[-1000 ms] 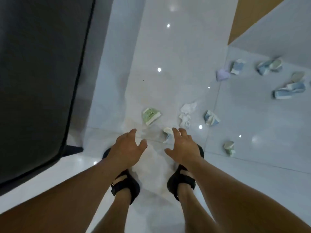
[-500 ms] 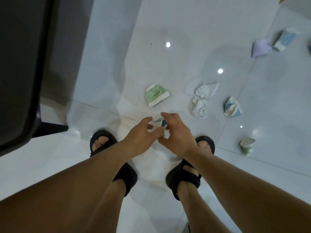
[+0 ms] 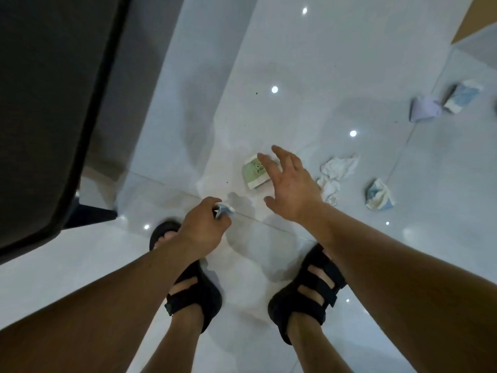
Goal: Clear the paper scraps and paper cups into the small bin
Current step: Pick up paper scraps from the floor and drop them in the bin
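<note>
Two hands low over floor (image 3: pixel 295 55): L hand (image 3: pixel 204 228) curled round crushed blue-white cup (image 3: pixel 225 210), near; R hand (image 3: pixel 291 185) spread wide, empty, above green cup (image 3: pixel 252 173); white scraps (image 3: pixel 337 168) + blue cup (image 3: pixel 379 196) farther right.

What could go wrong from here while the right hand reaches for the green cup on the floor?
1. The green cup lies on the glossy floor; the open right hand might nudge it so it slides away.
2. The left hand pinches a crushed blue cup that pokes out past the fingers; that grip may slip.
3. No bin is in view, and the white paper scraps remain; full hands could drop things.
</note>
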### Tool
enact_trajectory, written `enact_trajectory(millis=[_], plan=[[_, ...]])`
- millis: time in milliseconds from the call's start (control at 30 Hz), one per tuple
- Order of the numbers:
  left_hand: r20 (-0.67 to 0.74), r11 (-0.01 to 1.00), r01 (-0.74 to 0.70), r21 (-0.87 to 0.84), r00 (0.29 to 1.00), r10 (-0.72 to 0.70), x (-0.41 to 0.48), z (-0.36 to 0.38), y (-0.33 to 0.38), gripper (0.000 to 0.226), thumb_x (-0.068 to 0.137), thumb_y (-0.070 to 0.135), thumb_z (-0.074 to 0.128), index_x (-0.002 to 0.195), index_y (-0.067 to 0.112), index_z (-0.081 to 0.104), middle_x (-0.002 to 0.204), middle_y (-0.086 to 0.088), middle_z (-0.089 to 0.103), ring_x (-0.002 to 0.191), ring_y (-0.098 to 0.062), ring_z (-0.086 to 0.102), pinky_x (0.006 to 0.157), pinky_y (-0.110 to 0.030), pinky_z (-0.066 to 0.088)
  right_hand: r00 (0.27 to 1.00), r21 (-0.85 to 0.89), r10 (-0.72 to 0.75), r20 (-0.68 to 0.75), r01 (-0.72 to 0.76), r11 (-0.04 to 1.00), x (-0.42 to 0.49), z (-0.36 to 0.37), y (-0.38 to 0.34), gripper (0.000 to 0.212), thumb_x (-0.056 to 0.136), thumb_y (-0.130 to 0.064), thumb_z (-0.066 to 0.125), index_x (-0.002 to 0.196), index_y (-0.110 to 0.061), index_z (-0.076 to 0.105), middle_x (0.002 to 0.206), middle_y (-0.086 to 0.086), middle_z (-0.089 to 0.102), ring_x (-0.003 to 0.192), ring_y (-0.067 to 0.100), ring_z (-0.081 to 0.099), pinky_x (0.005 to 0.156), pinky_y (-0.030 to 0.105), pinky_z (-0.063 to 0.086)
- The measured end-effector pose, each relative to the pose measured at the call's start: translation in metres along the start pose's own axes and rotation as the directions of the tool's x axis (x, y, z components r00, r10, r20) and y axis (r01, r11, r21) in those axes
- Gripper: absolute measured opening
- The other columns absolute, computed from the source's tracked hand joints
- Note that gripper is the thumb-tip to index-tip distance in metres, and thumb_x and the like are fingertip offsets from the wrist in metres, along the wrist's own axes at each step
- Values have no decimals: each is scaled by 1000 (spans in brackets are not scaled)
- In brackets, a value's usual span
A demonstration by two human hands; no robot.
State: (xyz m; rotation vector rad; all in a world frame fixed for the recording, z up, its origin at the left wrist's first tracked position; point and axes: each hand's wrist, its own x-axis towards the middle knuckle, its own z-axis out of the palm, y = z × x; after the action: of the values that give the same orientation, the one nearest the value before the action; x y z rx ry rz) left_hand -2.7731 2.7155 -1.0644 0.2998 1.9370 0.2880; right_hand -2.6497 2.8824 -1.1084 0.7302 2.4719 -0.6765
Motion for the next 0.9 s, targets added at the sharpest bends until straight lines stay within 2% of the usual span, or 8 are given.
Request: enact_trajectory(millis=[100,200,300,433,533,700,800,900], plan=[[8,994,69,86,997,-70,5,0,-27,29,88,44,50,114,32,52,87,7,62,78,-14,59,69,-24,47,998,-121,-55,39,59,991,31,15,0,89,84,-27,67,154,-33,12,162,6,2,147,31,6,106,46,36],[9,970,131,207,991,-136,5,-5,-41,43,74,63,36,111,43,47,94,5,65,89,-25,61,88,-42,50,994,-216,-95,63,106,971,39,27,-7,72,85,-21,63,149,-30,29,151,9,25,135,32,28,94,43,44],[-7,979,125,161,992,-126,-1,-10,-37,34,82,57,42,109,38,49,92,3,64,87,-25,60,86,-42,50,998,-170,-29,62,39,985,23,31,-14,58,82,-12,61,137,-23,45,128,9,40,115,29,40,81,39,49],[-12,997,53,59,999,-52,-24,-28,-8,22,92,38,51,110,24,53,91,2,61,82,-18,56,76,-32,45,994,56,94,49,-97,994,-17,4,-27,63,79,-27,70,136,-21,44,127,7,39,114,26,41,79,34,48],[-9,1000,-4,31,1000,4,-60,-52,32,20,94,34,51,109,21,52,96,-4,62,86,-21,57,76,-32,46,989,222,150,4,-147,964,-50,-48,-40,72,73,-41,79,133,-19,46,128,4,40,114,24,44,86,34,45],[-67,992,-121,38,990,123,-152,-115,101,28,95,35,48,112,13,54,112,-5,58,99,-22,56,84,-31,45,985,401,174,-9,-156,903,-103,-176,-72,89,60,-59,83,134,-26,44,122,-12,43,110,11,47,84,23,37],[-97,987,-161,17,982,162,-221,-162,132,29,94,36,50,111,13,55,110,-5,62,97,-20,58,80,-28,44,991,378,132,-28,-112,919,-141,-260,-102,94,57,-71,77,134,-29,43,121,-14,45,105,5,44,86,20,35],[-162,985,-171,-40,973,162,-291,-204,155,26,92,37,51,106,16,57,103,-3,65,90,-18,58,75,-27,44,997,316,71,-22,-60,947,-180,-333,-136,97,57,-77,72,136,-29,43,125,-11,47,113,9,48,88,21,38]])
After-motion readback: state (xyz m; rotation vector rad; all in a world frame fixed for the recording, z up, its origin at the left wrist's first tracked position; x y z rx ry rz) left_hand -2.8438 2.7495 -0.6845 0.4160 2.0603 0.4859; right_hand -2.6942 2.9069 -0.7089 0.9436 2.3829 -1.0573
